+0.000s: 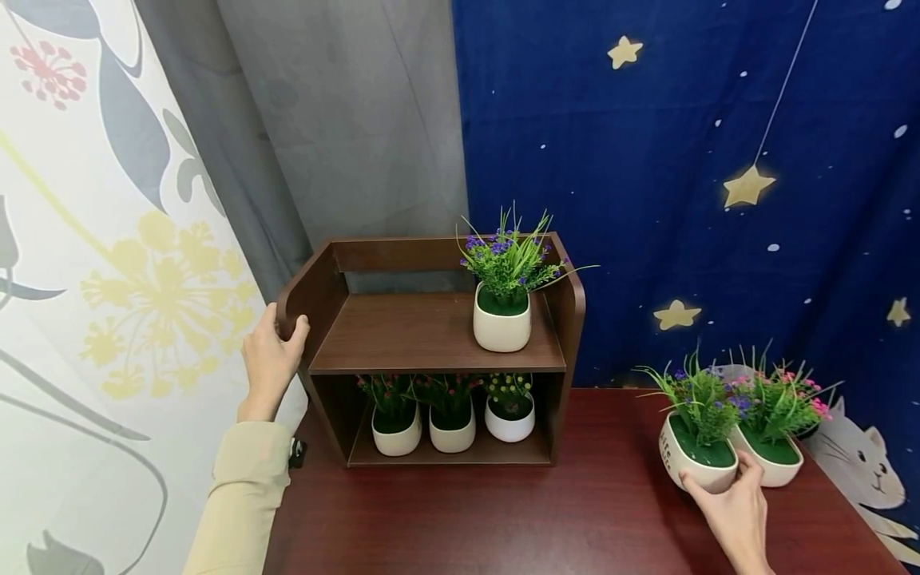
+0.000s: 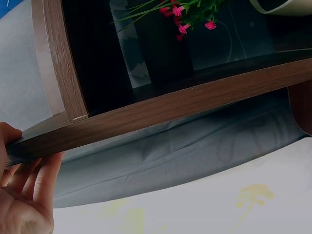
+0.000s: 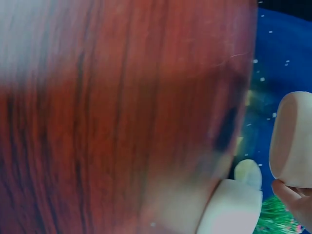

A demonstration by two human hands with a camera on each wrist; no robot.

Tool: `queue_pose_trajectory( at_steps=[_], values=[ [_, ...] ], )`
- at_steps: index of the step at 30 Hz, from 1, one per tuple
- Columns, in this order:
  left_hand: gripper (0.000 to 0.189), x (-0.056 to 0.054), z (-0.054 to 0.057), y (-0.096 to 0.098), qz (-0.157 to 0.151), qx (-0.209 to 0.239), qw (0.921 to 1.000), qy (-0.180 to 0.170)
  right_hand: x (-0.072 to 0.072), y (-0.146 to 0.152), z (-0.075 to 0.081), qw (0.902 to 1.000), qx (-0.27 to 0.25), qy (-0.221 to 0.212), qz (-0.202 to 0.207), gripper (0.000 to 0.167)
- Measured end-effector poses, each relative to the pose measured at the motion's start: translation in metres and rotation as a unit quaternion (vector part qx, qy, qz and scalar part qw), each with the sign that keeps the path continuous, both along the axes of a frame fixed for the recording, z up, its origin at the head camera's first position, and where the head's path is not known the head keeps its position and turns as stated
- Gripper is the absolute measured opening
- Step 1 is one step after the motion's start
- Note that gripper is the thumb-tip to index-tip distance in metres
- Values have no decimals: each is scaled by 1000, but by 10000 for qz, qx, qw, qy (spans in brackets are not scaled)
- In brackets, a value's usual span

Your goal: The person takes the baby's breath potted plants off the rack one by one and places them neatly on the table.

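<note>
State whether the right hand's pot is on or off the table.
Off: in the right wrist view, curtain shows between the table and the held pot.

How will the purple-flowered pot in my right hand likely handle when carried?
The cream pot looks smooth, so it may slip in your right hand. Showing no dents, it seems stiff, while thin grassy leaves would probably sway.
</note>
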State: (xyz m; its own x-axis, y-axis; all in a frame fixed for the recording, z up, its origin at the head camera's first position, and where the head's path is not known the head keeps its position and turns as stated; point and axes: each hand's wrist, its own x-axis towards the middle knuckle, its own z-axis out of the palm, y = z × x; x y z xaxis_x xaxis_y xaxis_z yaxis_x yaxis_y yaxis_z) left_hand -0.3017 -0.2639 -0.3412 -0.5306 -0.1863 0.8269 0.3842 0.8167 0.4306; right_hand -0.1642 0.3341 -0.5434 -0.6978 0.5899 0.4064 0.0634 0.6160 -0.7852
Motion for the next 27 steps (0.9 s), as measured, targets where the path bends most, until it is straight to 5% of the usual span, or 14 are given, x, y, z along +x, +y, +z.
queue_pose_trajectory(
  at_steps=[27],
  values=[
    [21, 1, 0, 1, 47, 6, 9999, -91, -31, 30, -34, 9983, -327, -477, 108, 86]
  ],
)
